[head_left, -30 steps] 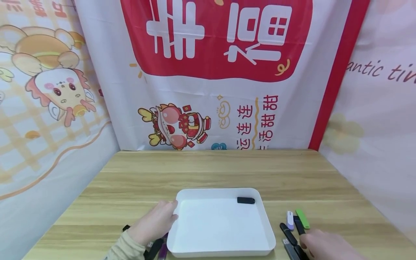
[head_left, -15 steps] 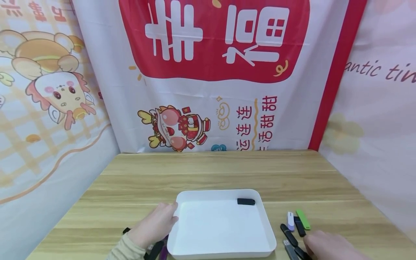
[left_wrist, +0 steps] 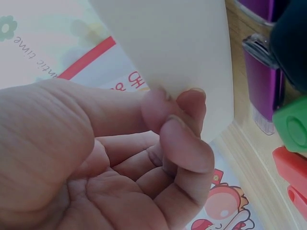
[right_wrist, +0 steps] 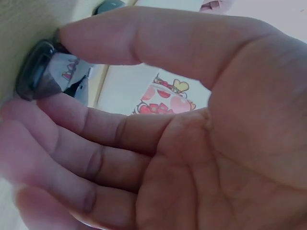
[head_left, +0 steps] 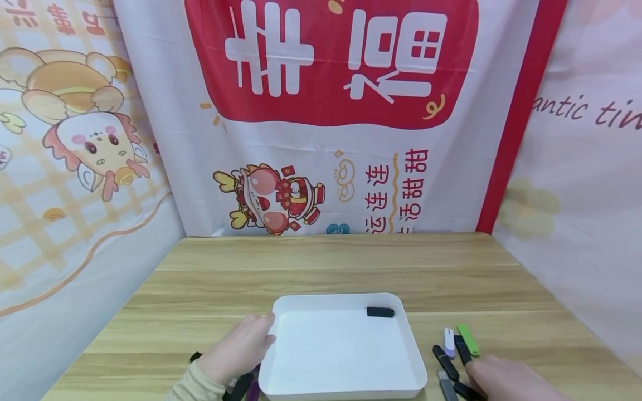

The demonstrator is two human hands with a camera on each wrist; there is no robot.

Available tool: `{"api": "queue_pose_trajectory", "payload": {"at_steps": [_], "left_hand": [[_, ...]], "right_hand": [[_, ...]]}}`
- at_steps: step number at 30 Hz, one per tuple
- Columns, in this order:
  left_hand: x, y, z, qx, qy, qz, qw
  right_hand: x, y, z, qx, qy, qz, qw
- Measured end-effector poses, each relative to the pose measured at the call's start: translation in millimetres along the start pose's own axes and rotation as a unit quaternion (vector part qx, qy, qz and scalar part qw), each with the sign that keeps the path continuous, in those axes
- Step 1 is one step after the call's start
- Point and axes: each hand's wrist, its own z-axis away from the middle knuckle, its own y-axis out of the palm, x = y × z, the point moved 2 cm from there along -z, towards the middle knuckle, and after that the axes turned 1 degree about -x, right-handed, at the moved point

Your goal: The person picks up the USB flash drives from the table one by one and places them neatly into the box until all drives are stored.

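My left hand (head_left: 241, 350) holds the left rim of a white tray (head_left: 346, 388); in the left wrist view its thumb and fingertips meet at the tray wall (left_wrist: 192, 48). A black USB flash drive (head_left: 380, 312) lies inside the tray's far right corner. To the tray's right, my right hand (head_left: 506, 379) is at a group of flash drives. In the right wrist view its thumb and index finger pinch a dark flash drive (right_wrist: 34, 69), seen end-on. Around it lie a green drive (head_left: 468, 340), a white-and-lilac drive (head_left: 449, 342), a black drive (head_left: 445, 362) and a grey drive (head_left: 446, 385).
Left of the tray, partly under my left hand, lie black drives (head_left: 239, 387) and a purple drive (head_left: 253, 391). The left wrist view also shows green (left_wrist: 292, 124) and red (left_wrist: 291, 167) ones. Printed cloth (head_left: 331, 184) encloses the wooden table (head_left: 321, 262) on three sides.
My right hand drew back a little from the drives, then came slightly forward again to the black one. The left hand stays on the tray rim. The head view has shifted slightly.
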Motion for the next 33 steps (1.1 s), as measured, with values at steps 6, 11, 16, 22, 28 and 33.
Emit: {"api": "queue_pose_trajectory", "payload": {"at_steps": [6,11,16,22,28,33], "left_hand": [[1.0,1.5,1.6,-0.005,0.003,-0.001,1.0],[2.4,2.5,2.8,-0.004,0.009,0.009,0.9999],[3.0,1.3,0.8,-0.008,0.016,0.003,0.9998],[1.8,0.8,0.1,-0.012,0.022,-0.008,0.9997],[0.5,0.5,-0.5,-0.015,0.019,-0.01,0.9997],[0.2,0.5,-0.2,-0.012,0.016,-0.018,0.9996]], "right_hand": [[0.2,1.0,0.5,-0.002,-0.001,0.007,1.0],[-1.6,-0.1,-0.8,-0.008,-0.003,0.003,1.0],[-1.3,-4.5,-3.3,-0.008,0.009,-0.009,0.9999],[-2.0,-9.9,-5.3,-0.005,0.02,-0.023,0.9995],[-1.7,-12.7,-9.4,-0.009,0.025,-0.029,0.9992],[-0.4,-15.0,-7.5,-0.034,0.022,-0.034,0.9986]]}}
